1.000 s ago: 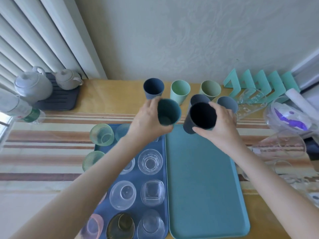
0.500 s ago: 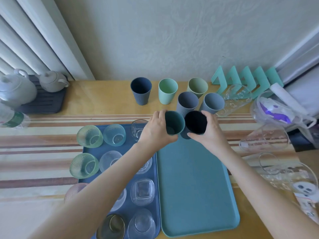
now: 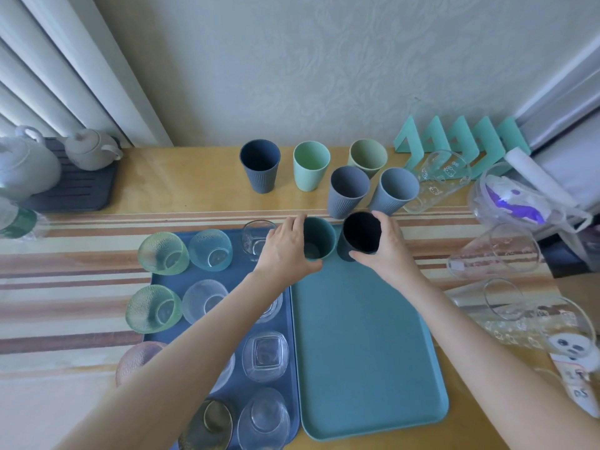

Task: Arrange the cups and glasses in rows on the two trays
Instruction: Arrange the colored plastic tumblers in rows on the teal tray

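teal cup [image 3: 319,237] | dark cup [image 3: 361,232] | lowered to teal tray [image 3: 363,345] far edge

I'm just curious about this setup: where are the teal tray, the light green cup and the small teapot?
teal tray [image 3: 367,352]: head view, bare middle of its floor.
light green cup [image 3: 310,177]: head view, outer wall.
small teapot [image 3: 89,151]: head view, its body.

The teal tray [image 3: 363,345] is left bare over nearly its whole surface, its far edge alone being taken up by the teal cup [image 3: 319,238] and the dark cup [image 3: 360,233]. The blue tray [image 3: 240,271] beside it is crowded with glasses. Passage beyond is blocked by five upright cups [image 3: 349,190], and to the right by tipped clear glasses [image 3: 493,251].
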`<state>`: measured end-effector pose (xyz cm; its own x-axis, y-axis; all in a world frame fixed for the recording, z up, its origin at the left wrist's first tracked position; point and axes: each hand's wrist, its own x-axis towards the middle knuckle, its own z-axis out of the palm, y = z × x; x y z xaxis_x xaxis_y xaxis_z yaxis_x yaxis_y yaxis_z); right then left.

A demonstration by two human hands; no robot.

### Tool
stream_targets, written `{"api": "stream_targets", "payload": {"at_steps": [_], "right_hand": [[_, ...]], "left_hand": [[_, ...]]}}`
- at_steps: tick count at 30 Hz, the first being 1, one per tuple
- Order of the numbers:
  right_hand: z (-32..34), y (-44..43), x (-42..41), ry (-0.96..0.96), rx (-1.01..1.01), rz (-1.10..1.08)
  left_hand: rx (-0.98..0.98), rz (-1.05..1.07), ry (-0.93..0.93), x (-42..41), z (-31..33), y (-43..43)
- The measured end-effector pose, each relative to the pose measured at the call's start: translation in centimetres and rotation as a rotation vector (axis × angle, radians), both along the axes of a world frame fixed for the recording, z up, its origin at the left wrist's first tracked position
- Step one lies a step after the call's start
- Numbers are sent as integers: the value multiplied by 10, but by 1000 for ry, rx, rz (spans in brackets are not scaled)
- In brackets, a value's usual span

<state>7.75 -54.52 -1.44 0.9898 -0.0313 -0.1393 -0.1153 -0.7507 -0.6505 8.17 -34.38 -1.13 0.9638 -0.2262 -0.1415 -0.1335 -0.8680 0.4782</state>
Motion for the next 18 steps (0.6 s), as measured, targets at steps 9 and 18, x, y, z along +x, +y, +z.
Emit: {"api": "stream_targets", "payload": {"at_steps": [9,18], "right_hand": [[0,-2,3,3,14,15],[2,-3,4,18,4,20]], "left_hand": [[-21,22,-22,-3,-5,-2],[-16,17,-27,-2,-8,-3]]}}
